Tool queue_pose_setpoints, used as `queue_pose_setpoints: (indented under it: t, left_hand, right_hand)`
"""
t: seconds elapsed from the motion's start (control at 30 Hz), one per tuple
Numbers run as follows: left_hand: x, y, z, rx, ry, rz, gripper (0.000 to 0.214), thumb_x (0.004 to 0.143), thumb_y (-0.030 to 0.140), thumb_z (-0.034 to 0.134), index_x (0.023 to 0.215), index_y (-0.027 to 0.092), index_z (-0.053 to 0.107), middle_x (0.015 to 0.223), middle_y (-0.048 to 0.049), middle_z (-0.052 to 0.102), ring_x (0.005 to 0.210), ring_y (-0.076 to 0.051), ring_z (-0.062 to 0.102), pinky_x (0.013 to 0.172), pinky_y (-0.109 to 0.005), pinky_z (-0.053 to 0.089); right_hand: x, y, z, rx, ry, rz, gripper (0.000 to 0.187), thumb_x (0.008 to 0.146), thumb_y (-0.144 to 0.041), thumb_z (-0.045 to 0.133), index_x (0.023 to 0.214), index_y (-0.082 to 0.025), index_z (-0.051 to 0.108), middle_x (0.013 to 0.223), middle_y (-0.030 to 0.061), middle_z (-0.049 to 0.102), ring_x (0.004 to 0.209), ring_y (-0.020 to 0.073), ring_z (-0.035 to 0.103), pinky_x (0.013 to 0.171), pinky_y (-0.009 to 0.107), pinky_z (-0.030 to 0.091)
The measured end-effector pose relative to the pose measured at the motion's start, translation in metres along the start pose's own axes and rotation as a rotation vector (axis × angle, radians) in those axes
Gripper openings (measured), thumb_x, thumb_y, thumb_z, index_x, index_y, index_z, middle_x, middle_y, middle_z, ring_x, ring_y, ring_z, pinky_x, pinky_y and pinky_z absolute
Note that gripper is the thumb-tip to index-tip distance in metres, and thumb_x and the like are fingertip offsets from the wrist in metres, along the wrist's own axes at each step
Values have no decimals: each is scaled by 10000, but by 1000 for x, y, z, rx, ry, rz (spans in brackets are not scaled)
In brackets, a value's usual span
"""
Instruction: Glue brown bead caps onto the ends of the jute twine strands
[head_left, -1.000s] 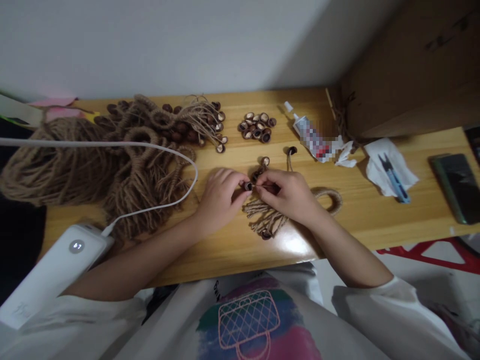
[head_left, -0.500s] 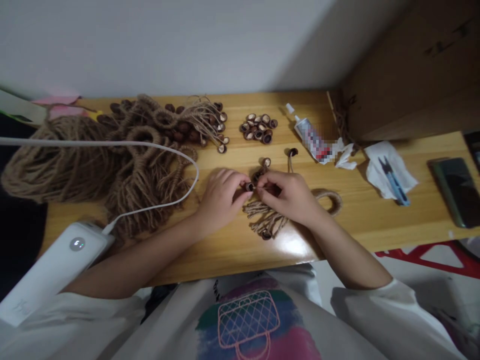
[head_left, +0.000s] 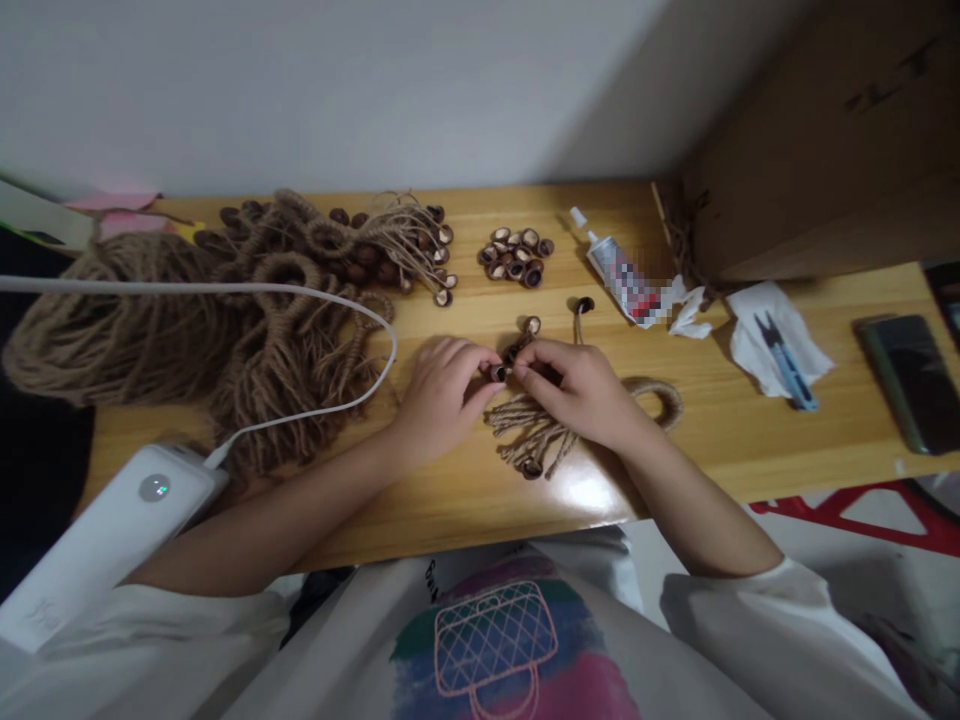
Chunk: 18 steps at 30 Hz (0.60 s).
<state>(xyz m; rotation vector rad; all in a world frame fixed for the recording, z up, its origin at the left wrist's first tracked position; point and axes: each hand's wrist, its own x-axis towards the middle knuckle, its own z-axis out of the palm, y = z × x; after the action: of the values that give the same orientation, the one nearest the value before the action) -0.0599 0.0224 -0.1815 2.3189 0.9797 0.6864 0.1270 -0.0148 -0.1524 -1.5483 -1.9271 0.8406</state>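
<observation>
Between thumb and fingertips, my left hand (head_left: 448, 392) pinches a small brown nut shell (head_left: 496, 374), its dark hollow turned to the right. My right hand (head_left: 574, 385) is closed in a pinch close beside the shell, apparently on the end of a thin twine strand mostly hidden by the fingers. Under my right hand lies a twine tassel (head_left: 517, 425), joined to a wrapped twine ring (head_left: 666, 402). A shell (head_left: 532, 468) rests at the tassel's lower edge. More shells (head_left: 532, 325) sit just above my fingers, and another shell (head_left: 585, 304) ends a strand.
A pile of half shells (head_left: 516, 258) lies ahead, with a glue tube (head_left: 626, 282) to its right. Twine bundles (head_left: 127, 315) fill the left side. A white cable (head_left: 330, 291) loops over them from a power bank (head_left: 112, 545). Blue snips (head_left: 787, 365) lie on tissue near a phone (head_left: 911, 380).
The shell in my left hand has tilted and shifted very slightly to the left. Both hands otherwise stay in place.
</observation>
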Motion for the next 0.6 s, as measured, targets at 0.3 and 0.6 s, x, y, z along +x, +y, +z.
queue_pose_setpoints:
  t: [0.3, 0.6]
  left_hand:
    - [0, 0, 0, -31, 0, -19, 132, 830, 205, 629, 950, 171, 588, 895, -37, 646, 872, -209, 574, 813, -367, 437]
    - [0, 0, -1, -37, -4, -20, 133, 828, 194, 628, 951, 168, 586, 891, -36, 644, 870, -209, 573, 806, -362, 427]
  right_hand:
    - [0, 0, 1, -13, -17, -5, 135, 853, -185, 495, 805, -148, 615, 718, 9, 621, 599, 100, 505, 599, 201, 344]
    - [0, 0, -2, -27, -37, -19, 137, 844, -188, 499, 792, -149, 620, 703, 8, 614, 584, 100, 500, 592, 202, 340]
